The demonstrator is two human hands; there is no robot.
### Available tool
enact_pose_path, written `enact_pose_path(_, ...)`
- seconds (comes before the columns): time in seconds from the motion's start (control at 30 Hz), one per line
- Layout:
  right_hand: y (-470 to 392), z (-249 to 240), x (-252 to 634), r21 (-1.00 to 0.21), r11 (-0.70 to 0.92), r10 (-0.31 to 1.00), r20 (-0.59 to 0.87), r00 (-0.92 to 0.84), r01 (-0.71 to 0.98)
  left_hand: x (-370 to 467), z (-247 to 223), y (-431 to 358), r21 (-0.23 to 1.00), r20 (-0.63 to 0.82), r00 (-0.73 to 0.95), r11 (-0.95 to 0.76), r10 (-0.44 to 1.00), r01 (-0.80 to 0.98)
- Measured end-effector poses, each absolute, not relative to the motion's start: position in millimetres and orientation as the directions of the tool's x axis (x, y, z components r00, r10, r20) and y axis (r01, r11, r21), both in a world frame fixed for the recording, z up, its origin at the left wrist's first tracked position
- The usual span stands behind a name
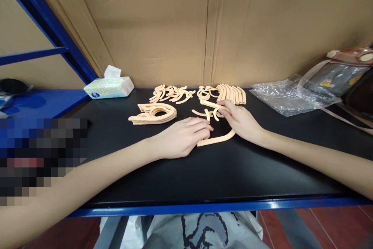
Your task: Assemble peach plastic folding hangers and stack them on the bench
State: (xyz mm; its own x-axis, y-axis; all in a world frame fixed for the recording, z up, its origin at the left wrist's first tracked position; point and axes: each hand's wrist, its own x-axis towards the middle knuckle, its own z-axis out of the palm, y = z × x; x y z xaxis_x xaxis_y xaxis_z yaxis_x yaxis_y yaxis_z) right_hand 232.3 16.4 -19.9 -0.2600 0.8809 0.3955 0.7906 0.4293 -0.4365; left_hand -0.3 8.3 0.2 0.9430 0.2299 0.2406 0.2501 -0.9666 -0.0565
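Observation:
My right hand (241, 119) pinches a beige plastic hanger arm (210, 104) near one end, above the black tabletop. A second curved hanger arm (218, 139) lies between my hands, its right end close beneath my right hand. My left hand (186, 136) has its fingers curled together beside this arm's left end. The thumb and whatever those fingers may hold are hidden. Just beyond the fingertips lie small curved beige pieces (208, 114), partly covered by my right hand. Left of them is a stack of folded hangers (154, 114).
Along the back are a pile of hooked beige pieces (171, 94), some curved pieces (204, 93) and a row of hanger arms (231, 94). A tissue pack (109, 87) stands back left. Clear plastic wrap (287, 95) and a strapped bottle (332, 76) are at right.

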Motion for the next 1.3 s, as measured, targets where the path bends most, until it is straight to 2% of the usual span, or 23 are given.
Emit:
enact_pose_path(0.53,14.3,-17.9,230.4,-0.432,0.4,0.896,0.369,-0.246,0.808,0.4,0.0,6.5,-0.042,0.242,0.943,-0.968,0.23,0.247)
enact_pose_path(0.87,13.0,-17.2,230.2,-0.407,0.424,0.883,0.384,-0.27,0.809,0.5,0.3,3.9,-0.043,0.307,0.866,-0.904,0.394,0.426)
enact_pose_path(1.03,12.4,-16.1,229.0,-0.404,0.404,0.894,0.365,-0.261,0.82,0.8,-1.1,5.7,-0.004,0.32,0.827,-0.873,0.462,0.489)
enact_pose_path(1.3,12.5,-16.2,229.2,-0.392,0.413,0.89,0.368,-0.271,0.822,-0.8,-2.4,8.1,0.04,0.282,0.884,-0.925,0.374,0.378)
